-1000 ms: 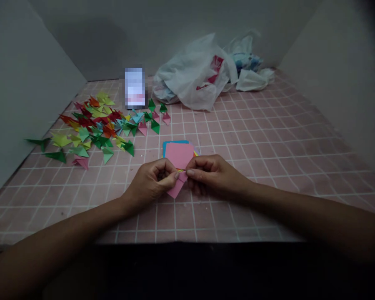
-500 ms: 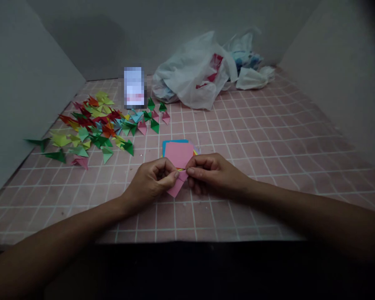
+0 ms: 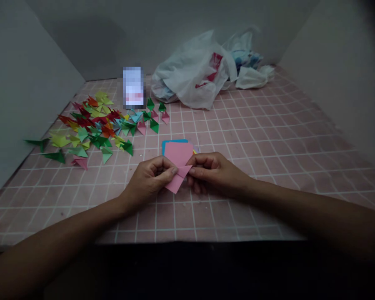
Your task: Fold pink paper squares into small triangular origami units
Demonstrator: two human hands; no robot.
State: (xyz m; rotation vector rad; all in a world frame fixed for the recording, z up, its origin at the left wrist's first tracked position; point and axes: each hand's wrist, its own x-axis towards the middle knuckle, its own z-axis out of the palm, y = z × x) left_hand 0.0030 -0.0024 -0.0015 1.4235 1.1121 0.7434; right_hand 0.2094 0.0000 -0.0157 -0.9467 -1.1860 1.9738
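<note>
A folded piece of pink origami paper (image 3: 176, 183) is held above the table near its front, one corner pointing down towards me. My left hand (image 3: 150, 177) pinches its left side between thumb and forefinger. At its right, a narrow pointed flap reaches the fingertips of my right hand (image 3: 214, 173), which are closed at that tip. Just behind lies a stack of square paper, with a pink sheet (image 3: 179, 152) on top and a blue sheet (image 3: 171, 146) sticking out at the back. The hands partly cover the stack.
Many folded paper pieces (image 3: 96, 125) in several colours spread over the left of the checked tablecloth (image 3: 253, 141). A phone (image 3: 133, 86) with a lit, blurred screen stands behind them. White plastic bags (image 3: 190, 71) lie at the back. Walls enclose the table's sides and back.
The folded pink paper has shifted slightly upward, and its right side now shows a sharp flap tip. The coloured edges seen between my fingers earlier are now covered. Both hands stay nearly in place.
</note>
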